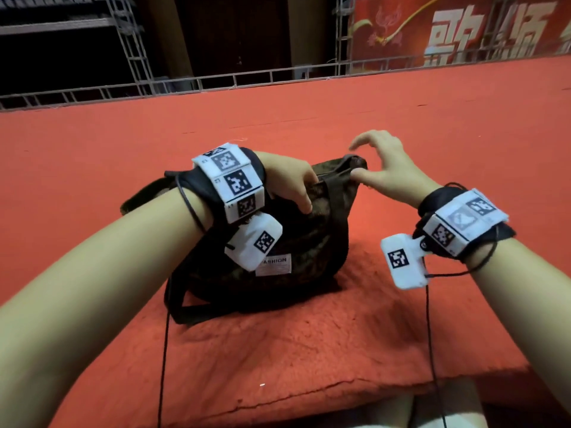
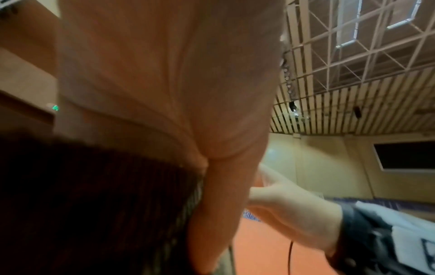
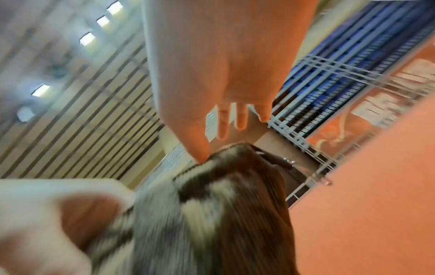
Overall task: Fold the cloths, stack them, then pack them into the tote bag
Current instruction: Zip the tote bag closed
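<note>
Standing on the red carpet, the dark tote bag is steadied at its mouth by both hands. On the bag's near-left rim the left hand clutches the fabric, fingers curled over the edge, likely to keep the opening firm. At the bag's far-right corner the right hand presses only its thumb against the rim, fingers spread loose. No cloths show; perhaps they are already inside.
</note>
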A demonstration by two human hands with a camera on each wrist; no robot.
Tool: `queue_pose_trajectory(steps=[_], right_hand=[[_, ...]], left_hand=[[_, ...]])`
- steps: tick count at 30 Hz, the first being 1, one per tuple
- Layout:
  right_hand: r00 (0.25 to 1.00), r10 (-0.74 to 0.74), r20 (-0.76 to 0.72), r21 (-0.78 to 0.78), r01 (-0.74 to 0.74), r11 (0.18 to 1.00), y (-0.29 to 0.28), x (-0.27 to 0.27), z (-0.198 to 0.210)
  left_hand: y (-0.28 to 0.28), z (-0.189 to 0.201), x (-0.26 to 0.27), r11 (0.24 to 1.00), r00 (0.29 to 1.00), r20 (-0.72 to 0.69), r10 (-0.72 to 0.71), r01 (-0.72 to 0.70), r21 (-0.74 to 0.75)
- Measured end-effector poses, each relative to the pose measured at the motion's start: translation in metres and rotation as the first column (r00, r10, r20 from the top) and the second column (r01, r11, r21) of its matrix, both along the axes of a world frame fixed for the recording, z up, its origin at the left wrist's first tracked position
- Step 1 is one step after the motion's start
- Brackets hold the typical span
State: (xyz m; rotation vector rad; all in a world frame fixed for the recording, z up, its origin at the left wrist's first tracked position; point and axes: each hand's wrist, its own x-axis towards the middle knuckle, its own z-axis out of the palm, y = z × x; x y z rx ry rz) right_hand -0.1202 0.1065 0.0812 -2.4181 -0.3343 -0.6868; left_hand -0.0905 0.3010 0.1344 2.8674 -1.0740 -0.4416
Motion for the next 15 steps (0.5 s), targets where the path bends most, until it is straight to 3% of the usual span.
queue_pose_trajectory(steps=[2,3,5,6,7,9,13,15], right_hand=[[0.977,-0.073,-0.201,0.341,0.14,0.93,-0.003,0.0,0.0],[0.931,-0.062,-0.361,0.429,0.225,0.875,-0.004,0.001,-0.001],[0.787,0.067,-0.613,0.476,0.3,0.826,-0.005,0.001,-0.005],[0.73,0.154,-0.666,0.502,0.286,0.816,-0.005,0.002,-0.007],[0.704,0.203,-0.681,0.528,0.279,0.802,-0.007,0.005,-0.011],[0.721,0.218,-0.658,0.593,0.318,0.739,-0.009,0.009,-0.012],[0.856,0.156,-0.493,0.789,0.364,0.496,-0.015,0.015,-0.004],[0.92,0.078,-0.385,0.828,0.307,0.469,-0.019,0.014,0.009]], left_hand=[[-0.001,-0.002,0.0,1.0,0.998,-0.057,0.022,-0.022,0.002],[-0.001,-0.002,-0.001,0.999,0.995,-0.091,0.031,-0.033,-0.019],[-0.003,-0.004,-0.001,0.997,0.989,-0.14,0.04,-0.05,-0.067],[-0.003,-0.005,-0.001,0.995,0.985,-0.167,0.042,-0.057,-0.086],[-0.004,-0.006,-0.002,0.993,0.981,-0.192,0.041,-0.061,-0.099],[-0.003,-0.004,-0.002,0.993,0.976,-0.212,0.039,-0.062,-0.102],[0.0,0.005,-0.003,0.992,0.969,-0.243,0.033,-0.061,-0.11],[0.0,0.008,-0.002,0.99,0.969,-0.242,0.052,-0.081,-0.114]])
